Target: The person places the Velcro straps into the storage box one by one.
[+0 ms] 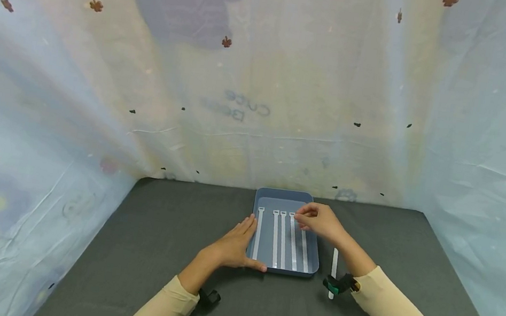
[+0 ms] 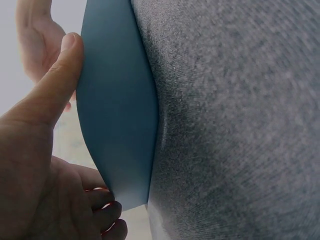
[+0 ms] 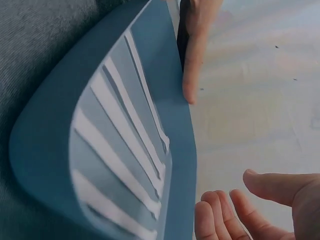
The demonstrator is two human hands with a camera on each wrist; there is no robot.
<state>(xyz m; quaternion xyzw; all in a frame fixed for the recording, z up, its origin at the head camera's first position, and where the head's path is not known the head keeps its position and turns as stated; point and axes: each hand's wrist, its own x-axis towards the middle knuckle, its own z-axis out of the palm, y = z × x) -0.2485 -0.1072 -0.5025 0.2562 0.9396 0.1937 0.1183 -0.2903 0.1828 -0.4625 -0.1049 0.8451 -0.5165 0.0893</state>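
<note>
A shallow blue-grey tray (image 1: 288, 201) sits on the dark table with several flat white straps (image 1: 257, 237) lying lengthwise in it. Wider, slotted-looking heads are at the straps' far ends. My left hand (image 1: 233, 244) rests against the tray's near left corner, fingers along the left wall and thumb on the near rim. Over the tray's right side is my right hand (image 1: 319, 220), above the head end of the rightmost strap (image 1: 304, 251). In the right wrist view its thumb (image 3: 272, 187) is apart from the fingers (image 3: 220, 215), with nothing visible between them.
Another white strap (image 1: 335, 261) lies on the table right of the tray, partly hidden by the right wrist's camera mount (image 1: 337, 283). A grey cloth (image 1: 177, 212) covers the table. Patterned curtains (image 1: 262, 89) hang behind and at both sides.
</note>
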